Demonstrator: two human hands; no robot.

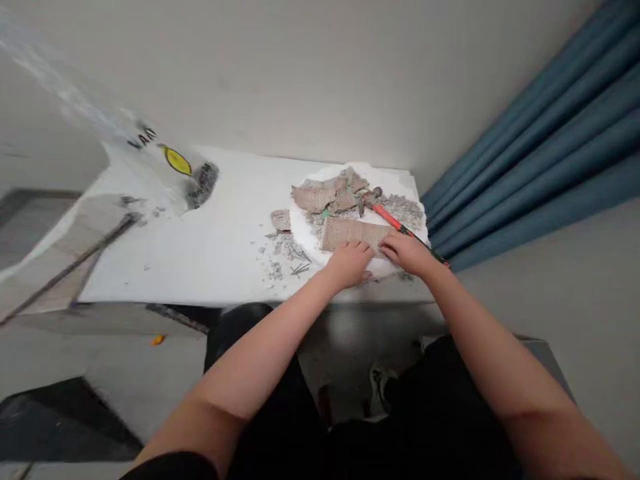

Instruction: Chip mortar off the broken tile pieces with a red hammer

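Observation:
A flat brownish slab piece point(353, 233) lies on a white round pad point(300, 230) on the low white board point(210, 240). My left hand point(350, 264) rests at the slab's near edge, fingers bent and pressing on it. My right hand point(407, 252) lies beside it, fingers curled at the slab's right corner. A hammer with a red-orange handle point(395, 222) lies just beyond my right hand, its head point(371, 196) among broken slab fragments point(325, 193) and grey rubble point(407, 208).
Several nails point(299, 268) and small crumbs lie left of the pad. A clear plastic bag with a yellow label point(176, 160) sits at the board's back left. A dark rod point(75, 263) leans at left. Blue curtain point(540, 147) hangs at right. My knees are below.

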